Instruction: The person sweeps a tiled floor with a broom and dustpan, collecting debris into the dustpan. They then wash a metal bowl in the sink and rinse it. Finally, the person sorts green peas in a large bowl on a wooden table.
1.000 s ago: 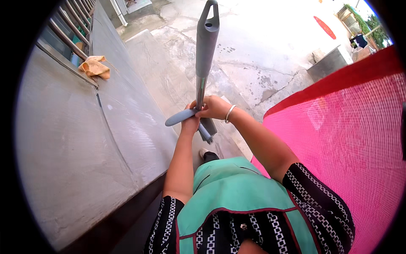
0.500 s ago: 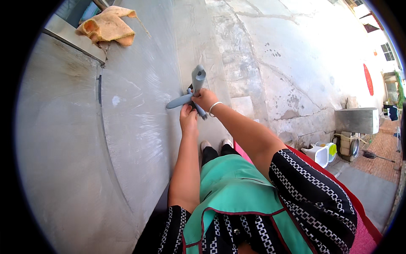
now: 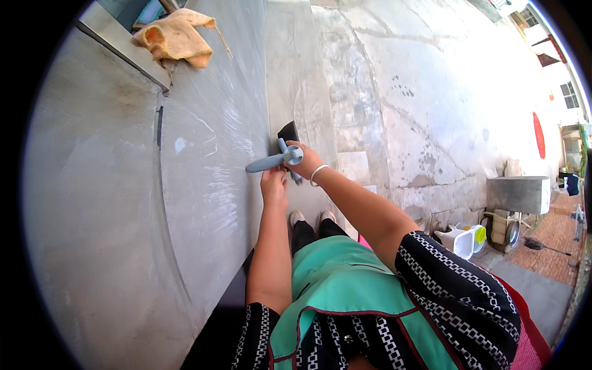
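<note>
In front of me, close to the grey wall, I hold several blue-grey plastic parts that look like a cleaning brush or brush set. A rounded handle (image 3: pixel 264 163) points left, and a hollow round end (image 3: pixel 298 156) faces up. Dark bristles (image 3: pixel 297 179) stick out below, and a flat black blade-like piece (image 3: pixel 288 131) shows beyond my fingers. My right hand (image 3: pixel 308 161), with a white bracelet at the wrist, is closed around the parts. Below the handle, my left hand (image 3: pixel 274 185) pinches them from underneath. Whether the parts are joined is hidden by my fingers.
At the far left a ragged orange cloth (image 3: pixel 179 38) lies on a ledge beside the grey wall (image 3: pixel 111 203). A grey block-like trough (image 3: pixel 519 194), white buckets (image 3: pixel 457 242) and a long-handled broom (image 3: pixel 535 244) stand off to the right. Cracked concrete (image 3: pixel 419 117) stretches ahead.
The blue-grey tube that stood away from me has tipped, so its round end now faces up. The black blade-like piece has come into fuller view. Both hands keep their hold.
</note>
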`<state>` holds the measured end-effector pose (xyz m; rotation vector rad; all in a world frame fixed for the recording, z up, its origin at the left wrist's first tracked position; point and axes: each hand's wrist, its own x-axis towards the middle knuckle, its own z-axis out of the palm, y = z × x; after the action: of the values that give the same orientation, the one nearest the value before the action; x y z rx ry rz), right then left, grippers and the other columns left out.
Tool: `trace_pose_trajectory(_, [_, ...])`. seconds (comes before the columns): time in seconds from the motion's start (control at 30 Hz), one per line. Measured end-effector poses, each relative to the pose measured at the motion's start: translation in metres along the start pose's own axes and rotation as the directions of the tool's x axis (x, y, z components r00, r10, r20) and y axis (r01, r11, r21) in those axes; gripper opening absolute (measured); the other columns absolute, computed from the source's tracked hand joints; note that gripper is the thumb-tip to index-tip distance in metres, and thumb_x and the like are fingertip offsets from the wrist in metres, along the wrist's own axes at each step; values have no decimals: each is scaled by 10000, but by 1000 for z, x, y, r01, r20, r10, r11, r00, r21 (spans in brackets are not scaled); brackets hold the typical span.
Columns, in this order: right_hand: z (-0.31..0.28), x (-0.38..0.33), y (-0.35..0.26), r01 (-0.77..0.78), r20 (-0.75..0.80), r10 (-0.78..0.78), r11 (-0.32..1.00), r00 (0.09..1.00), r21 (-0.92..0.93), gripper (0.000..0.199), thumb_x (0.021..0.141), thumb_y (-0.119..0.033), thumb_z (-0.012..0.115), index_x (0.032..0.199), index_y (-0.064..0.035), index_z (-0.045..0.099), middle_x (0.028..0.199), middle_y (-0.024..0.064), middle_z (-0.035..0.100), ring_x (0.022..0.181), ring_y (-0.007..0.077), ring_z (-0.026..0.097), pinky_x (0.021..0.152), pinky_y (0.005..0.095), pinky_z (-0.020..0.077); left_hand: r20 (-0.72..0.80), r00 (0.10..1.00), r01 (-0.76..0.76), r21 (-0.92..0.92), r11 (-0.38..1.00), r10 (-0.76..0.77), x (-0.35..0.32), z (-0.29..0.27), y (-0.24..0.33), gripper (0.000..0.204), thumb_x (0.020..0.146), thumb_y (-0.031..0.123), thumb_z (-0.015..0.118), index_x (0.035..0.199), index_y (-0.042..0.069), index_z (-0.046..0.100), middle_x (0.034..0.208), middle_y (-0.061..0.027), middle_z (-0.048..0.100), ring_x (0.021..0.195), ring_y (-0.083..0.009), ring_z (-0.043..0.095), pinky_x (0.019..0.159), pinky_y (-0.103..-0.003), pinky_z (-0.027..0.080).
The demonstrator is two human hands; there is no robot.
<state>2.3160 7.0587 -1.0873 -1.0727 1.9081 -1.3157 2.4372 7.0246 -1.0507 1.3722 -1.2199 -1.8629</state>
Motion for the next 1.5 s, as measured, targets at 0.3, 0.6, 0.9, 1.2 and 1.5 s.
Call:
trace_pose_trajectory(0.3, [42, 64, -33, -46, 16, 46, 997, 999, 56, 578, 697, -208, 665, 1220, -81, 457, 1095, 181, 551, 976, 312, 558, 829, 355, 452, -61, 995, 68, -98, 993, -75, 71, -46, 36, 540, 808, 86, 499, 1318, 70, 321, 1109, -40, 492, 955, -141, 522, 817, -331, 364])
trace_pose_trajectory(0.6, [33, 66, -115, -168, 120, 134, 924, 984, 344, 325, 795, -139, 589, 1113, -87, 545, 786, 42, 629, 690, 108, 611, 599, 270, 505, 68, 974, 227, -396, 890, -218, 102, -63, 80, 360, 879, 316, 505, 1150, 89, 432, 1032, -54, 528, 946, -172, 529, 830, -360, 408])
trace_pose_trajectory(0.9, [-37, 35, -95, -127, -18, 131, 985, 991, 120, 149, 797, -141, 550, 926, -84, 594, 706, 80, 605, 567, 158, 592, 549, 287, 472, -123, 970, 162, -308, 937, -209, 124, -46, 60, 135, 875, 222, 550, 850, 94, 515, 713, 2, 552, 650, -129, 563, 655, -278, 465])
trace_pose_trajectory(1.2, [-159, -27, -52, -330, 214, 336, 340, 917, 881, 280, 883, -211, 387, 1060, -37, 516, 863, 136, 643, 858, 255, 636, 787, 329, 509, -175, 971, 113, -269, 956, -164, 104, -32, 69, 177, 847, 265, 587, 919, 122, 510, 805, 1, 555, 747, -140, 562, 715, -313, 447])
trace_pose_trajectory(1.5, [-241, 2, -121, -191, 208, 17, 476, 978, 859, 405, 927, -351, 379, 1048, 18, 494, 825, 168, 624, 976, 319, 592, 820, 350, 493, 434, 749, 588, -89, 804, -500, 86, 72, 80, 311, 859, 344, 527, 988, 64, 493, 1001, -111, 573, 882, -225, 570, 803, -396, 450])
